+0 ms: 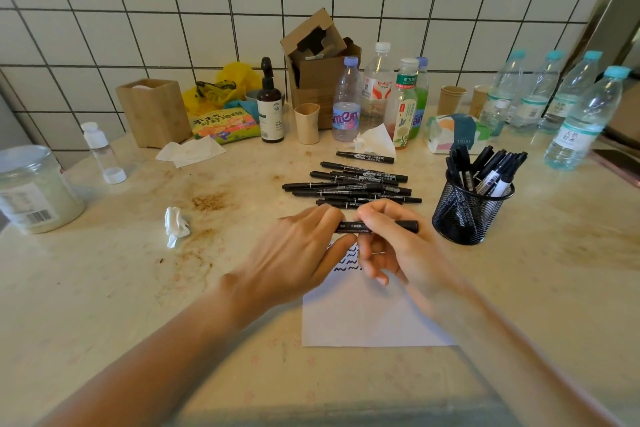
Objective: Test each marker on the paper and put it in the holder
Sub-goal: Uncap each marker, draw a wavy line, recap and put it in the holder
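Observation:
Both hands hold one black marker (398, 225) level above the white paper (367, 315). My left hand (301, 253) grips its left end, which the fingers hide. My right hand (391, 246) pinches the middle of the barrel, and the right end sticks out toward the holder. Wavy black test lines (346, 267) show on the paper under the hands. A pile of several black markers (349, 185) lies just beyond the hands. The black mesh holder (467, 211) stands to the right with several markers in it.
Along the tiled wall stand several bottles (346, 100), a cardboard box (318, 69), paper cups (452, 99), a tissue pack (457, 132) and a wooden box (154, 111). A big jar (31, 187) sits far left. A crumpled tissue (176, 225) lies left of the hands.

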